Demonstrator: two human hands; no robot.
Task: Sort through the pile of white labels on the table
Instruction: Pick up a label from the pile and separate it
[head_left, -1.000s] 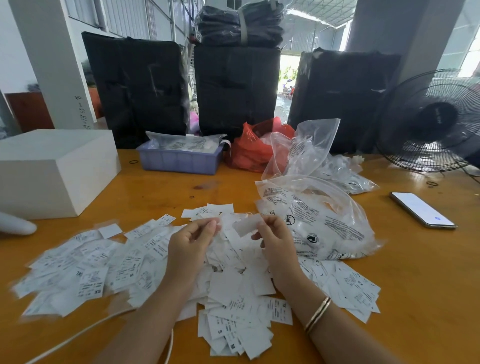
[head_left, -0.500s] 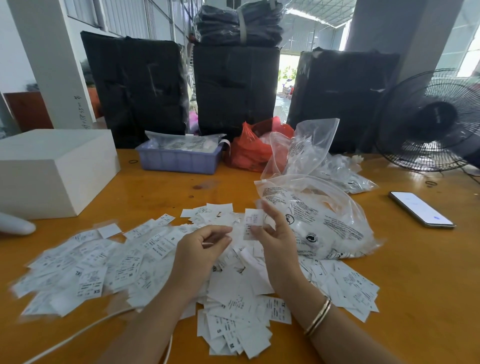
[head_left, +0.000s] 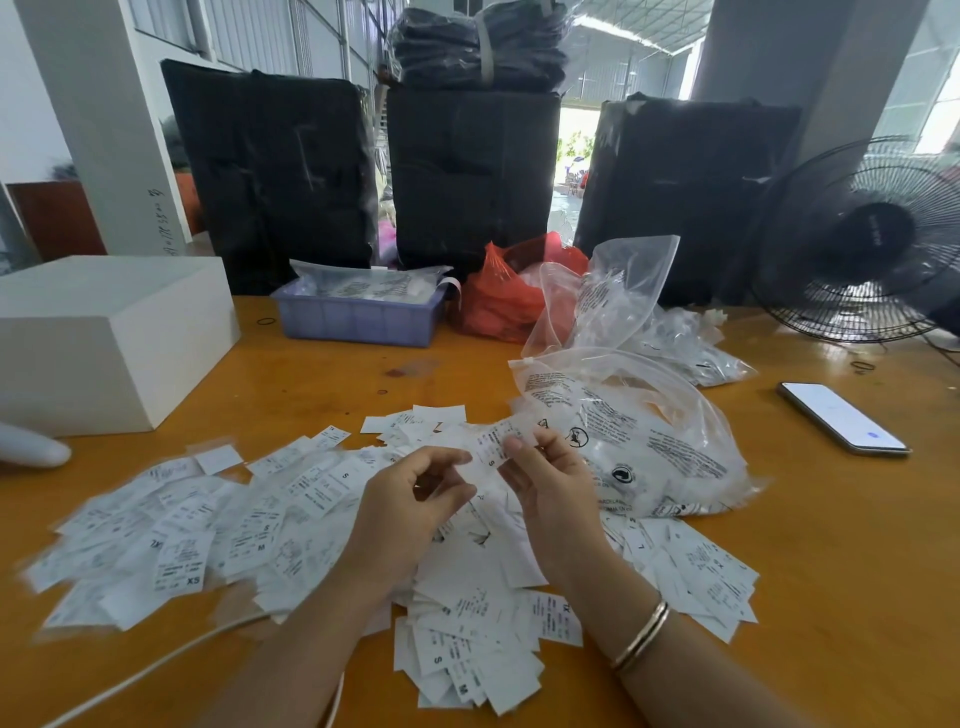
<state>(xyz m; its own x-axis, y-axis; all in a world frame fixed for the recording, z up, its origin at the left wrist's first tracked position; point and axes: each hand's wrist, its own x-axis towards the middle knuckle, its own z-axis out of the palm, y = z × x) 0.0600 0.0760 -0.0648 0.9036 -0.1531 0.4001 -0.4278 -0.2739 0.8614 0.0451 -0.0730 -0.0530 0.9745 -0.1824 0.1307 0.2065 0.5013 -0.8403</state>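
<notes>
Head view: right hand (head_left: 545, 488) grip pinching blurred label (head_left: 496, 441); left hand (head_left: 410, 504) grip curled, contents unclear.

Single head view, forward and down, close over the table (head_left: 857, 545).

Two bare forearms come in from the bottom of the frame, with no sleeves showing on either. The right wrist, at lower right, wears a thin metal bangle (head_left: 641, 636) with a gold-and-rose sheen (it looks like two or three slim bands side by side). The left hand (head_left: 410, 512) and right hand (head_left: 550, 488) are bare.
</notes>
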